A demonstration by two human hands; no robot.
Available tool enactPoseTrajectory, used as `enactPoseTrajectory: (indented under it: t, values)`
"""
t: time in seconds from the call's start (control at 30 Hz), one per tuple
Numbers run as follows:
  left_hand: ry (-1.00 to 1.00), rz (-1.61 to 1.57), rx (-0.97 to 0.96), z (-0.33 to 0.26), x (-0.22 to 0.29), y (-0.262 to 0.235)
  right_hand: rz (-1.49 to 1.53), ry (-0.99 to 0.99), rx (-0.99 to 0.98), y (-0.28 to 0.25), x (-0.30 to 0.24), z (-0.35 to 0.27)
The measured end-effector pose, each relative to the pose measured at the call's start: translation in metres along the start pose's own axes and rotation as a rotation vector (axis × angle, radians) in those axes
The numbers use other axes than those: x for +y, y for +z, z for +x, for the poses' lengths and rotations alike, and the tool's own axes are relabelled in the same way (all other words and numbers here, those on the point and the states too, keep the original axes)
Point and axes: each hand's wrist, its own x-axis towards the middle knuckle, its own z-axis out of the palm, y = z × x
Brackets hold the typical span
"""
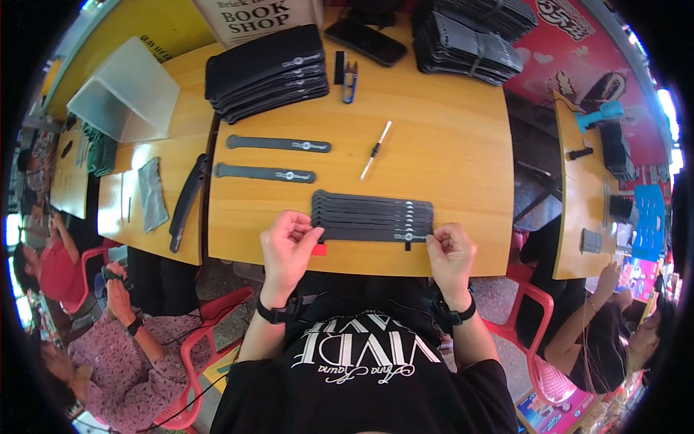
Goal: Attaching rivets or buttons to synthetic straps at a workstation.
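Note:
A fanned stack of dark grey straps lies close to the table's near edge, the light printed marks lined up at their right ends. My left hand pinches the left end of the nearest strap between thumb and finger. At that strap's other end, my right hand is closed in a pinch on its corner. A small red piece shows beside my left fingers, and a short black tab sticks out below the strap. Further left, two single straps lie apart, one above the other.
A pen lies mid-table. Behind it are thread snips, a phone, a pile of black straps and banded bundles. Co-workers sit on both sides, near red chairs. A translucent bin stands far left.

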Motion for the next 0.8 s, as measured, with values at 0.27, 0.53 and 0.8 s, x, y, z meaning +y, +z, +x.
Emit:
enactPoseTrajectory:
  t: [0.27, 0.53, 0.8]
  values:
    - [0.025, 0.026, -0.002, 0.0001, 0.0025, -0.0005, -0.005, 0.033, -0.010, -0.0001, 0.0009, 0.0002]
    - [0.058, 0.105, 0.021, 0.0003, 0.0044, -0.0003, -0.025, 0.034, -0.020, -0.0006, -0.0017, 0.0009]
    - [0.050, 0.080, 0.048, -0.0001, 0.0011, 0.0035, -0.049, 0.010, 0.001, -0.0003, 0.0059, -0.0014]
